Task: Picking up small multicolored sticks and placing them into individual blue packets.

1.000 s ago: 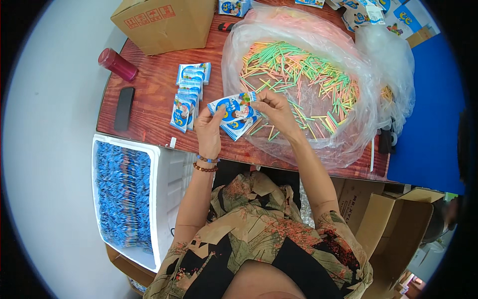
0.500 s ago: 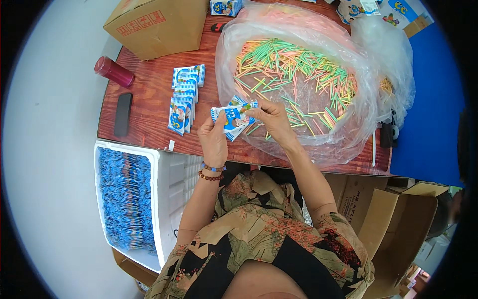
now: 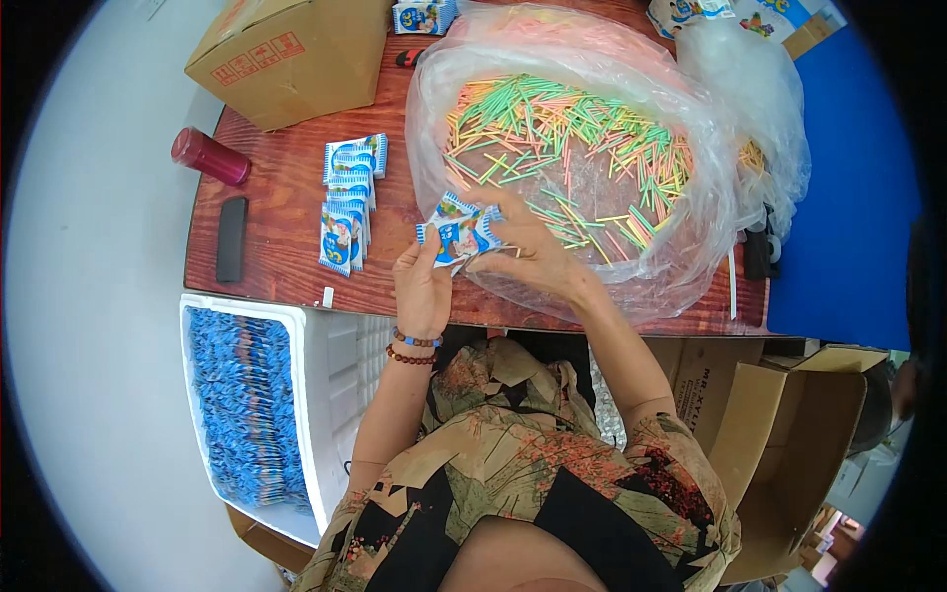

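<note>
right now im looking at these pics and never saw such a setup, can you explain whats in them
There's no machine, just a person's bare hands. Every picture comes from one wide camera worn on the head, looking down, so straight edges bend. The left hand holds small blue-and-white packets, apparently two overlapping; the right hand is at their right end. On the red-brown table are a row of similar packets, a red bottle, a black phone-like slab, a cardboard box and a clear plastic bag of coloured sticks.
</note>
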`<act>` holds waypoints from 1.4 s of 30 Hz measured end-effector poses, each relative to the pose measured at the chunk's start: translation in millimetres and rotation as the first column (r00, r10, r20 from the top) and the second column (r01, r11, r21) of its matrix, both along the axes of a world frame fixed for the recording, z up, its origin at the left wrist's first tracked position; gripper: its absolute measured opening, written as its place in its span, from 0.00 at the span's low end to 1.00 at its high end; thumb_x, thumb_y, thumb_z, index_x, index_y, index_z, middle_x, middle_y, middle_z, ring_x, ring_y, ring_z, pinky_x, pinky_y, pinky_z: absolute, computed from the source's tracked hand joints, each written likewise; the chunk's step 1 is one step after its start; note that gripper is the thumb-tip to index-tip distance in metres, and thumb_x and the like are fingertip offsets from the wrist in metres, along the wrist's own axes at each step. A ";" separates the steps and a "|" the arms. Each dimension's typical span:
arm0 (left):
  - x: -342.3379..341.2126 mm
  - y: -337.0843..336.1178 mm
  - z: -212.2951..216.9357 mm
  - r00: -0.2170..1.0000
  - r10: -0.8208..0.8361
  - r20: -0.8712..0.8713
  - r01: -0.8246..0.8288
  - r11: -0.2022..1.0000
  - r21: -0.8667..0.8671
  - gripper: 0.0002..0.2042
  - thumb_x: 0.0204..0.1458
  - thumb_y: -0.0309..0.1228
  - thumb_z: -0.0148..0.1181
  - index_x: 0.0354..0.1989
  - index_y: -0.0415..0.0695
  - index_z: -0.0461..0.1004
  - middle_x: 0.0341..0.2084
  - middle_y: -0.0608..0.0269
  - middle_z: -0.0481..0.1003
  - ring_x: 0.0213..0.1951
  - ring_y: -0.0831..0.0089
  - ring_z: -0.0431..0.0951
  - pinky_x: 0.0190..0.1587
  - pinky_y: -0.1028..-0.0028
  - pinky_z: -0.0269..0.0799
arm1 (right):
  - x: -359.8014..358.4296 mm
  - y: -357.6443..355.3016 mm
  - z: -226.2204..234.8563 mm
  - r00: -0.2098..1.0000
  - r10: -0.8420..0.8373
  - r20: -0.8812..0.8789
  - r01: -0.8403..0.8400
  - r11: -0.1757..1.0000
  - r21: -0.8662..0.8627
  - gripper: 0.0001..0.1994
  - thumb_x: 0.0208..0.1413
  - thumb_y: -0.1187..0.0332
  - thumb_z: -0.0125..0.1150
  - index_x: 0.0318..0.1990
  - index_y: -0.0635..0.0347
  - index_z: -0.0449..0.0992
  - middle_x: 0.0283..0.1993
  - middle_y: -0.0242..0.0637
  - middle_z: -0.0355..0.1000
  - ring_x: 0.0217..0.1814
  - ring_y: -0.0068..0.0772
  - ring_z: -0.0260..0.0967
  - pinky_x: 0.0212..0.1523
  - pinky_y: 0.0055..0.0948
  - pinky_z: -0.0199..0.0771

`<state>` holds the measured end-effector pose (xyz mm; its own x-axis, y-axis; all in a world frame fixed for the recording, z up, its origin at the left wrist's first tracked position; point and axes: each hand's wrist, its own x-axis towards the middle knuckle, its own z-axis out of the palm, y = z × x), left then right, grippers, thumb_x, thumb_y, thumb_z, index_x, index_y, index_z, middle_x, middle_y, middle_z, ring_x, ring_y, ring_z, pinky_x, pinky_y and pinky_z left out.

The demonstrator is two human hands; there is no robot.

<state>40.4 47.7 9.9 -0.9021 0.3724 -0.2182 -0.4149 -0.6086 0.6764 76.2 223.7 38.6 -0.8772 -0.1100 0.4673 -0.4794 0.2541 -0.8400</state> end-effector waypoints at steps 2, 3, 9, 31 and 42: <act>1.1 0.6 -1.0 1.000 -0.008 0.009 0.008 1.000 -0.002 0.12 0.62 0.32 0.52 0.42 0.35 0.75 0.42 0.59 0.77 0.43 0.73 0.77 0.48 0.70 0.72 | -0.2 3.0 2.1 1.000 0.014 -0.019 -0.012 0.995 0.101 0.15 0.46 0.66 0.69 0.45 0.51 0.80 0.60 0.39 0.65 0.64 0.38 0.59 0.64 0.41 0.55; 2.2 1.7 -1.5 1.000 -0.009 0.017 0.009 1.000 -0.010 0.12 0.62 0.31 0.51 0.43 0.34 0.75 0.43 0.59 0.77 0.43 0.73 0.77 0.48 0.71 0.72 | -1.1 6.1 0.5 0.998 0.054 0.008 -0.055 0.995 0.081 0.15 0.46 0.66 0.68 0.44 0.51 0.81 0.60 0.39 0.66 0.65 0.38 0.59 0.65 0.42 0.53; 9.1 4.2 -6.1 1.000 0.000 -0.002 0.000 0.999 -0.046 0.12 0.62 0.33 0.53 0.42 0.37 0.75 0.41 0.60 0.78 0.43 0.73 0.77 0.49 0.69 0.71 | 6.8 28.7 -0.3 0.986 0.089 0.139 -0.101 0.992 0.081 0.11 0.52 0.65 0.62 0.43 0.55 0.81 0.57 0.38 0.70 0.61 0.39 0.63 0.63 0.39 0.58; 1.1 -18.5 -1.9 0.990 0.104 0.090 -0.103 0.994 -0.022 0.12 0.62 0.34 0.52 0.38 0.37 0.76 0.42 0.57 0.77 0.45 0.69 0.77 0.53 0.64 0.70 | -175.5 105.1 -38.2 0.912 -0.218 -0.349 0.403 0.302 0.864 0.13 0.50 0.71 0.52 0.44 0.58 0.75 0.47 0.39 0.69 0.55 0.40 0.65 0.53 0.38 0.66; -1.3 -17.1 -6.9 0.992 0.088 0.090 -0.088 0.996 -0.009 0.13 0.62 0.34 0.51 0.40 0.36 0.76 0.43 0.57 0.78 0.45 0.70 0.77 0.52 0.66 0.71 | -183.1 109.0 -44.4 0.923 -0.104 -0.371 0.383 0.139 0.913 0.10 0.51 0.70 0.50 0.40 0.62 0.72 0.45 0.40 0.69 0.52 0.39 0.66 0.52 0.35 0.67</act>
<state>39.0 30.7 3.0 -0.9077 0.2910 -0.3023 -0.4195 -0.6421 0.6416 -107.0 332.7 -5.7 -0.8718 -0.3841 0.3041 -0.3084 0.9126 0.2685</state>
